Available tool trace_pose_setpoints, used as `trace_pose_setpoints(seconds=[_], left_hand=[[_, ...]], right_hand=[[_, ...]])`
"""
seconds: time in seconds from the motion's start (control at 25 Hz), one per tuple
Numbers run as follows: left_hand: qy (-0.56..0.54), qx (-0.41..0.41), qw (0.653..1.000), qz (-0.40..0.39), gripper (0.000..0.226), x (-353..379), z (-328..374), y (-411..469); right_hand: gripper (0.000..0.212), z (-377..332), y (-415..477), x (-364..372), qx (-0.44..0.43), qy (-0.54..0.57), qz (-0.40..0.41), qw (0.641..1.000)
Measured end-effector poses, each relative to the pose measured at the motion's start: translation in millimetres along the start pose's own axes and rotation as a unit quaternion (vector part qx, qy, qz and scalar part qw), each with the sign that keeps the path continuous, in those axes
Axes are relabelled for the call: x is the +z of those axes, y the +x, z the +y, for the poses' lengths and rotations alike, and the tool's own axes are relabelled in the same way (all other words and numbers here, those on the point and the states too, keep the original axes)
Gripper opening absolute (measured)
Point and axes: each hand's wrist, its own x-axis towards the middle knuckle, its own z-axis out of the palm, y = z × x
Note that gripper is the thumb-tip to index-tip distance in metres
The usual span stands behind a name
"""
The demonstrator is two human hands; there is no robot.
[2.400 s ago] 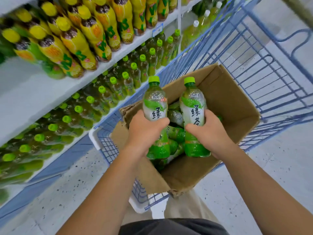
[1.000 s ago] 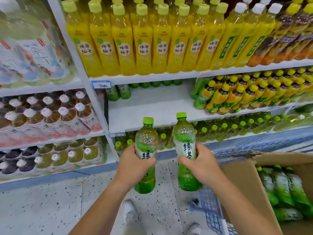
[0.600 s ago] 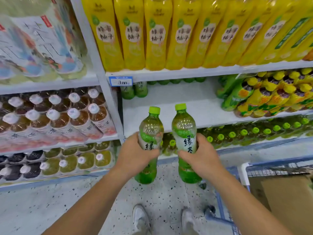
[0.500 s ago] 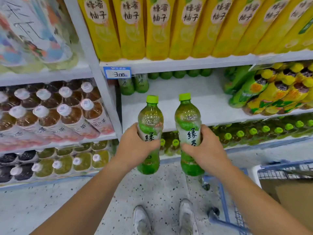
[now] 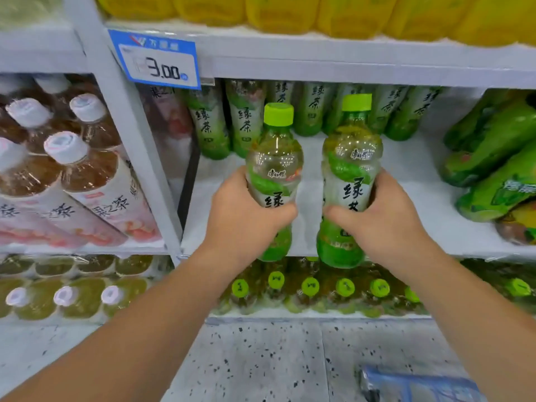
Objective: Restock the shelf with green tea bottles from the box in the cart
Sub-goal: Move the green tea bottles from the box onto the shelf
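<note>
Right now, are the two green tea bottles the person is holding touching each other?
Apart. The head view shows white shelf in the gap between the left-hand bottle and the right-hand bottle.

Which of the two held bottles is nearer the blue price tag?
The left bottle, in the left hand; the price tag hangs up to its left, and the right bottle, in the right hand, is farther off.

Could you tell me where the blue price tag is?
In the head view, the price tag sits upper left, on the shelf edge above the standing green tea bottles, beside the white upright.
</note>
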Motion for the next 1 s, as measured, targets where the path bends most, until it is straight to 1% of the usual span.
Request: trace_pose_setpoints(seconds=[0.08, 0.16, 0.32, 0.48, 0.6, 0.68, 0.76, 0.84, 0.88, 0.92, 1.0], left_hand=[[-0.011, 0.022, 1.000, 0.014, 0.040, 9, 2, 15], [-0.021, 0.043, 0.999, 0.023, 0.040, 17, 2, 29], [-0.025, 0.067, 0.997, 0.039, 0.046, 35, -6, 45], [-0.081, 0.084, 0.992, 0.041, 0.054, 44, -17, 51], [-0.107, 0.102, 0.989, 0.015, 0.055, 43, -21, 51], [-0.111, 0.087, 0.990, 0.000, 0.055, 42, -28, 50], [-0.078, 0.057, 0.995, -0.009, 0.060, 44, -40, 45], [-0.010, 0.039, 0.999, -0.003, 0.062, 45, -56, 40], [0.005, 0.037, 0.999, 0.007, 0.061, 46, -63, 37], [0.003, 0.034, 0.999, 0.019, 0.058, 48, -69, 35], [-0.011, 0.031, 0.999, 0.042, 0.049, 52, -75, 37]], right_hand=[[0.052, 3, 19, 0, -0.030, -0.005, 0.009, 1.000], [0.058, 10, 33, 2, -0.052, 0.009, 0.014, 0.999], [0.069, 25, 44, 12, -0.071, 0.055, 0.022, 0.996], [0.074, 34, 49, 20, -0.082, 0.075, 0.049, 0.993], [0.069, 42, 50, 22, -0.097, 0.084, 0.034, 0.991], [0.069, 47, 50, 23, -0.101, 0.095, 0.020, 0.990], [0.068, 54, 46, 21, -0.096, 0.084, -0.006, 0.992], [0.061, 63, 42, 21, -0.092, 0.055, -0.019, 0.994], [0.055, 68, 40, 21, -0.092, 0.041, -0.018, 0.995], [0.049, 73, 40, 23, -0.091, 0.032, -0.016, 0.995], [0.044, 79, 46, 29, -0.098, 0.033, -0.004, 0.995]])
